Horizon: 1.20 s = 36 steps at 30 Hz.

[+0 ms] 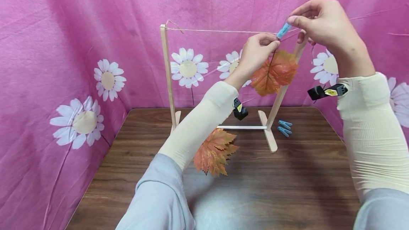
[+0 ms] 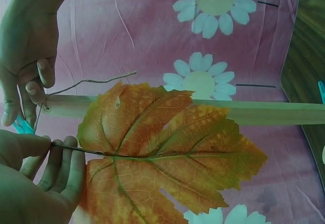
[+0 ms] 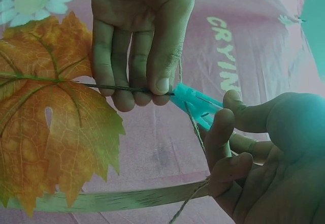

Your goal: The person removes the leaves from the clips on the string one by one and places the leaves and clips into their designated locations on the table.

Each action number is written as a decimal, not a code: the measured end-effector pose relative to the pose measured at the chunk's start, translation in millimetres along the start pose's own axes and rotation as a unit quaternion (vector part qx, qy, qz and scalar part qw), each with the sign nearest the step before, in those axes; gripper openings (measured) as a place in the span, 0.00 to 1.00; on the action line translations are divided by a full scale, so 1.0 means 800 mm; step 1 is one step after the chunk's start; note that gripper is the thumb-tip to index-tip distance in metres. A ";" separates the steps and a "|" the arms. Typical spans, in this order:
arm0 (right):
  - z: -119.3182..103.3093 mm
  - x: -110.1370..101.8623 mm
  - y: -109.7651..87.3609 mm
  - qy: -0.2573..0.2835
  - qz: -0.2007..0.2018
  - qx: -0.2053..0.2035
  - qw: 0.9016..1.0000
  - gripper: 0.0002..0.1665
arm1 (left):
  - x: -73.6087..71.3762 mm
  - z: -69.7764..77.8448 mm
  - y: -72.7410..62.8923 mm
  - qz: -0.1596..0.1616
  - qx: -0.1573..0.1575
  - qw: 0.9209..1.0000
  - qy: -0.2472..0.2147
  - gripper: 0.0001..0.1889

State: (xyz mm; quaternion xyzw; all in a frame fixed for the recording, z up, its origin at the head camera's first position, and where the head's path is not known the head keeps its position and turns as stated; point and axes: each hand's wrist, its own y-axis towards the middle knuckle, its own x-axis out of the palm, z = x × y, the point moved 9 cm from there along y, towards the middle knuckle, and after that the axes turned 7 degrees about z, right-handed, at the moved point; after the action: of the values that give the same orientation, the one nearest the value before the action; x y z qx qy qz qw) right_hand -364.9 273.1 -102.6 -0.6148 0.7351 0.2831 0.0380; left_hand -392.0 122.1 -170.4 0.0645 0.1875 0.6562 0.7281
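An orange artificial maple leaf (image 1: 275, 74) hangs by its dark stem from my left hand (image 1: 257, 53), whose thumb and fingers pinch the stem near its tip. My right hand (image 1: 329, 24) pinches the handle end of a blue clothespin (image 3: 195, 102). The clothespin's jaws sit at the string (image 1: 223, 31) and right at the stem's tip, beside the left thumb. In the left wrist view the whole leaf (image 2: 162, 153) spreads below the fingers, while the clothespin is mostly hidden behind the left hand.
The string runs between two posts of a wooden frame (image 1: 167, 74) on the brown table (image 1: 303, 176). Two blue clothespins (image 1: 284, 127) lie right of the frame's foot. A second orange leaf (image 1: 214, 152) lies partly behind the left forearm. A pink flowered cloth (image 1: 143, 3) hangs behind.
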 end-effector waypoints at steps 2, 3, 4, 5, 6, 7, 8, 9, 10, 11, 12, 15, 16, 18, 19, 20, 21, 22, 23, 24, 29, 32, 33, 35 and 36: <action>0.000 0.000 -0.001 0.002 0.000 0.001 1.000 0.06 | 0.000 0.000 0.000 -0.001 -0.001 1.000 0.000 0.11; 0.000 0.000 -0.001 0.002 0.001 0.001 1.000 0.05 | 0.000 0.000 0.000 -0.001 -0.002 1.000 0.000 0.11; 0.001 0.001 -0.001 0.002 0.001 0.001 1.000 0.05 | 0.000 -0.001 0.000 -0.001 -0.002 1.000 -0.001 0.11; 0.001 0.001 -0.001 0.002 0.002 0.002 1.000 0.05 | 0.000 -0.001 0.000 -0.001 -0.002 1.000 0.000 0.11; 0.001 0.001 0.000 0.003 0.001 0.002 1.000 0.04 | 0.000 -0.001 0.000 0.000 -0.003 1.000 0.000 0.11; 0.001 0.001 0.000 0.003 0.002 0.001 1.000 0.04 | -0.001 -0.001 0.000 0.000 -0.004 1.000 0.000 0.11; 0.001 0.001 0.000 0.004 0.002 0.001 1.000 0.04 | -0.001 -0.001 0.000 0.000 -0.005 1.000 0.000 0.12; 0.001 0.001 0.001 0.004 0.003 0.000 1.000 0.04 | -0.001 -0.001 0.000 0.000 -0.005 1.000 -0.001 0.12; 0.001 0.001 0.001 0.005 0.003 0.000 1.000 0.04 | -0.001 -0.001 0.000 0.000 -0.004 1.000 -0.001 0.12; 0.001 0.001 0.001 0.006 0.004 -0.001 1.000 0.04 | -0.001 -0.001 0.000 0.000 -0.004 1.000 -0.001 0.11; 0.000 0.000 0.001 0.006 0.004 -0.002 1.000 0.04 | -0.001 0.000 0.001 0.001 -0.004 1.000 0.000 0.11; -0.001 0.000 0.002 0.007 0.006 -0.004 1.000 0.05 | -0.002 0.000 0.001 0.003 -0.004 1.000 0.003 0.10; -0.002 0.001 0.001 0.006 0.007 -0.005 1.000 0.05 | -0.002 0.000 0.001 0.004 -0.005 1.000 0.005 0.10; -0.003 0.001 0.001 0.006 0.009 -0.008 1.000 0.06 | -0.003 0.000 0.000 0.006 -0.007 1.000 0.008 0.10; -0.004 0.001 0.001 0.007 0.012 -0.010 1.000 0.06 | -0.003 0.000 0.000 0.007 -0.007 1.000 0.009 0.10; -0.005 0.000 0.001 0.008 0.015 -0.012 1.000 0.07 | -0.003 0.000 0.000 0.007 -0.007 1.000 0.008 0.10; -0.006 0.000 0.001 0.010 0.019 -0.015 1.000 0.07 | -0.003 0.000 0.000 0.007 -0.007 1.000 0.007 0.11; -0.007 -0.001 0.001 0.014 0.023 -0.018 0.999 0.07 | -0.004 0.000 0.000 0.007 -0.007 1.000 0.004 0.11; -0.009 -0.002 0.001 0.017 0.028 -0.022 0.999 0.08 | -0.004 0.000 0.000 0.008 -0.008 1.000 0.002 0.11; -0.010 -0.002 0.001 0.021 0.033 -0.025 0.999 0.08 | -0.005 0.000 0.000 0.008 -0.008 1.000 0.000 0.11; -0.015 -0.004 0.002 0.039 0.051 -0.036 0.997 0.10 | -0.007 -0.001 0.000 0.012 -0.012 1.000 0.000 0.09; -0.017 -0.005 0.002 0.053 0.061 -0.042 0.996 0.11 | -0.008 -0.003 0.000 0.013 -0.015 1.000 0.002 0.09; -0.018 -0.006 0.002 0.059 0.065 -0.045 0.995 0.11 | -0.009 -0.003 0.000 0.012 -0.016 1.000 0.003 0.09; -0.020 -0.007 0.001 0.069 0.072 -0.050 0.994 0.12 | -0.009 -0.003 0.000 0.012 -0.017 1.000 0.005 0.09; -0.021 -0.008 0.001 0.073 0.075 -0.053 0.993 0.12 | -0.009 -0.003 0.000 0.012 -0.017 1.000 0.007 0.09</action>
State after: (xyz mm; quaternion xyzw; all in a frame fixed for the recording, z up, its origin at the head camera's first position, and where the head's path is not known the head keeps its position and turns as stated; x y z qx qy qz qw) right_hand -359.2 271.2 -85.5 -0.5783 0.7640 0.2776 -0.0696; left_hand -393.1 114.4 -171.2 0.0498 0.1803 0.6685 0.7198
